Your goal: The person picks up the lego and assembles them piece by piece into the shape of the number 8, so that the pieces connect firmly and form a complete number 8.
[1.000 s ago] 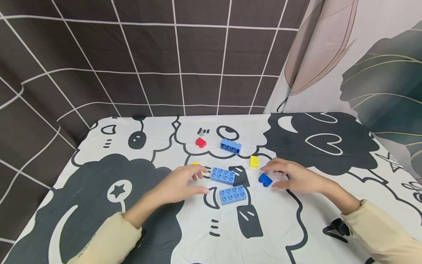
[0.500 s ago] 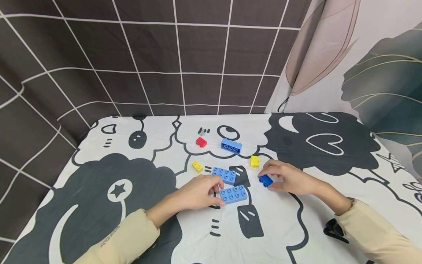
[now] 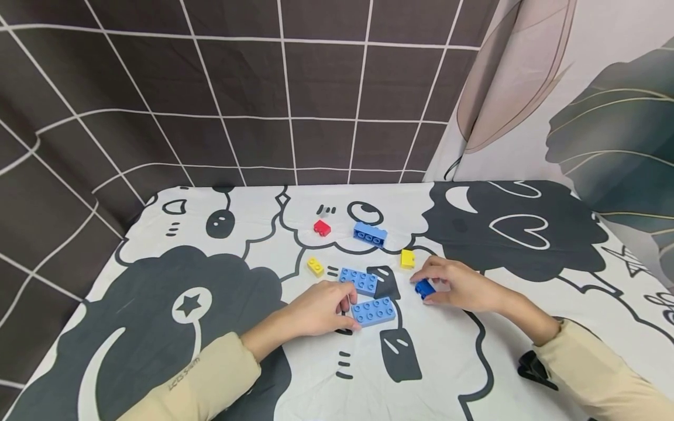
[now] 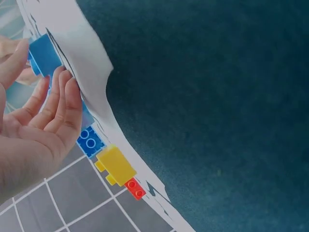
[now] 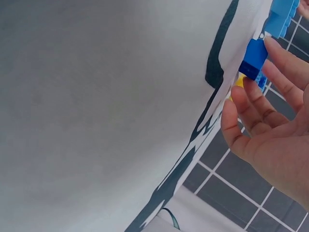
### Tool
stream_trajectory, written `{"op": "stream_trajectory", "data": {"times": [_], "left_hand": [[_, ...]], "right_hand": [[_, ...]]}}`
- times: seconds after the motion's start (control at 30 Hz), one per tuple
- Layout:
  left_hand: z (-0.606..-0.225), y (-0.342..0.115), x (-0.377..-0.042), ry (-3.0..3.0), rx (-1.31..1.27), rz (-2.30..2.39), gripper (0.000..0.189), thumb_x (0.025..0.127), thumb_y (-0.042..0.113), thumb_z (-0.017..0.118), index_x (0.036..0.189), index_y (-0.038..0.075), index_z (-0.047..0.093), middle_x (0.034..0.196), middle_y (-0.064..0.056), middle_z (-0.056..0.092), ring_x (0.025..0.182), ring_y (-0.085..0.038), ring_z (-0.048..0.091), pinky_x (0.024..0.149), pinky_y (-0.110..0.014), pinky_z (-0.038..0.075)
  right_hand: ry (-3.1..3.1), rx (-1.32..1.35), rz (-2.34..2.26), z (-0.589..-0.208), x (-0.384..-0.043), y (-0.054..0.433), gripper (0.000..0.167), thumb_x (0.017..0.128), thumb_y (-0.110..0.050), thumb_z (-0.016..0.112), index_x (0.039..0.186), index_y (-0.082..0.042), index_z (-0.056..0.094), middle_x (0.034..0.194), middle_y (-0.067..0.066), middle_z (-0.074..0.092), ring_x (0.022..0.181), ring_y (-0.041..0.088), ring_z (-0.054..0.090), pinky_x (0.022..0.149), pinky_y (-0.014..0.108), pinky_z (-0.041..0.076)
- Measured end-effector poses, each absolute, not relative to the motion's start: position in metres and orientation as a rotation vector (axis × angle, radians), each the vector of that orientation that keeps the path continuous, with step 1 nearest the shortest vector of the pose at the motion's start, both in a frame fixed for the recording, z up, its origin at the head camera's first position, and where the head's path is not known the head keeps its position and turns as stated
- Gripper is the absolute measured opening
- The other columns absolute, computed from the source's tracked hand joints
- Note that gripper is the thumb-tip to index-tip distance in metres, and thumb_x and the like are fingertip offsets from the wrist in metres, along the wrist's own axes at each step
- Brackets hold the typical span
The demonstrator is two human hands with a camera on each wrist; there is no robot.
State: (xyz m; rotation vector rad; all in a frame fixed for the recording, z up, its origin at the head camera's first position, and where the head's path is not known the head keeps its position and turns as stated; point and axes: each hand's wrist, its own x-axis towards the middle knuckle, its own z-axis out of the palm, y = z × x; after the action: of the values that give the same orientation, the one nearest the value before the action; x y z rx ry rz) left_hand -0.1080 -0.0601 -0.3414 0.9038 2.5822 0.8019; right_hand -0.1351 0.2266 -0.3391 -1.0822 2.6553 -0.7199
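My left hand (image 3: 321, 310) has its thumb and fingers at the left end of the nearer light blue brick (image 3: 375, 312), an eight-stud-type block lying studs up. In the left wrist view that brick (image 4: 46, 55) sits between thumb and fingertips. My right hand (image 3: 463, 285) pinches a small dark blue brick (image 3: 423, 288) on the cloth; the right wrist view has this brick (image 5: 254, 57) between thumb and index finger. Just behind the nearer light blue brick lies a similar light blue brick (image 3: 359, 280), apart from it.
Farther back are a light blue brick (image 3: 370, 234) on its side, a red brick (image 3: 322, 228), and two yellow bricks, one at left (image 3: 315, 266), one at right (image 3: 407, 259). A patterned cloth (image 3: 368, 362) covers the table. A dark grid curtain (image 3: 237, 88) hangs behind.
My left hand has moved right and nearer, from beside the left yellow brick to the nearer light blue brick. My right fingers have closed in on the dark blue brick.
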Motion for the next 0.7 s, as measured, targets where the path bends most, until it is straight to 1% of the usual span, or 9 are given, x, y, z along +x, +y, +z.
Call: {"op": "stream_trajectory", "data": {"times": [0.27,0.37,0.5,0.7], "left_hand": [[-0.343,-0.06,-0.109,2.586,0.911,0.805,0.029,0.076,0.025,0.075,0.091,0.009,0.056,0.071,0.004,0.053,0.063,-0.007,0.046,0.059,-0.02,0.039],[-0.343,-0.06,-0.109,2.585,0.907,0.809,0.028,0.076,0.024,0.075,0.093,0.008,0.057,0.073,0.003,0.055,0.064,-0.008,0.047,0.06,-0.02,0.04],[-0.343,-0.061,-0.111,2.591,0.898,0.807,0.027,0.077,0.021,0.074,0.095,0.008,0.059,0.075,0.002,0.056,0.066,-0.009,0.049,0.062,-0.021,0.042],[-0.342,-0.06,-0.113,2.597,0.885,0.824,0.027,0.077,0.018,0.074,0.097,0.006,0.059,0.074,0.002,0.056,0.067,-0.011,0.051,0.062,-0.021,0.042]], "right_hand": [[2.662,-1.098,-0.697,-0.338,-0.134,0.227,0.031,0.071,-0.006,0.076,0.101,-0.007,0.068,0.096,0.002,0.057,0.085,0.018,0.054,0.071,0.032,0.049],[2.687,-1.056,-0.711,-0.335,-0.134,0.224,0.03,0.071,-0.008,0.077,0.099,-0.005,0.067,0.092,-0.001,0.06,0.08,0.015,0.054,0.069,0.03,0.048],[2.682,-1.044,-0.8,-0.331,-0.133,0.216,0.028,0.075,-0.012,0.075,0.1,-0.002,0.065,0.085,-0.005,0.061,0.075,0.011,0.054,0.067,0.029,0.046],[2.593,-1.095,-0.927,-0.324,-0.122,0.195,0.026,0.08,-0.015,0.071,0.102,-0.005,0.062,0.092,-0.005,0.063,0.084,0.013,0.058,0.073,0.033,0.046]]}}
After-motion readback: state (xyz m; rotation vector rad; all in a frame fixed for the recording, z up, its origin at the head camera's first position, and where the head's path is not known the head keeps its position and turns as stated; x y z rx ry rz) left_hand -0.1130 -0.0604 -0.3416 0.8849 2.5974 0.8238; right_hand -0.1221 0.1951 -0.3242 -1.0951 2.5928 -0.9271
